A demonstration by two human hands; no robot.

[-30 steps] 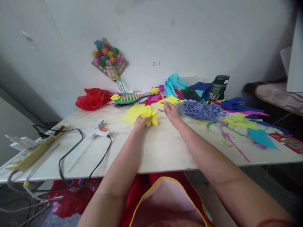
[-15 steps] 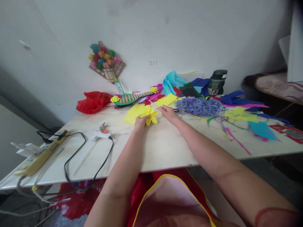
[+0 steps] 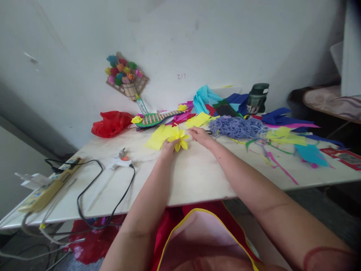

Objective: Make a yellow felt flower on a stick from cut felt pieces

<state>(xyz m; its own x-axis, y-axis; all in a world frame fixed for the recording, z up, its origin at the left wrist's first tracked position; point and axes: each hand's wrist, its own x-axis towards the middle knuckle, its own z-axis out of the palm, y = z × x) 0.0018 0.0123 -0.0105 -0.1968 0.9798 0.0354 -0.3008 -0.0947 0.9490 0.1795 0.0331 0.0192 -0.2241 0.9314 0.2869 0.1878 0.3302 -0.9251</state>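
My left hand [image 3: 168, 147] is closed on a yellow paper flower [image 3: 180, 137] with pointed petals, its open face turned up. Just to the right, my right hand [image 3: 199, 135] pinches a thin pale stick [image 3: 182, 127] that points left over the flower's far edge. The stick is faint, and whether its tip touches the petals cannot be made out. Yellow paper [image 3: 158, 137] lies flat on the table behind my left hand. Close to my right fingers, a dark loop [image 3: 209, 132] pokes out by a tangle of purple string [image 3: 238, 127].
On the left are a white glue gun [image 3: 120, 162] with its black cord and a power strip [image 3: 53, 184]. A red plastic bag [image 3: 111, 123], a green woven piece [image 3: 158, 118], coloured paper and a dark bottle [image 3: 257, 98] line the back. Flower decoration [image 3: 124, 73] leans against the wall.
The stick in my right hand has lowered and swung slightly left, nearer the flower. The flower has shifted very little in my left hand. The view has moved slightly.
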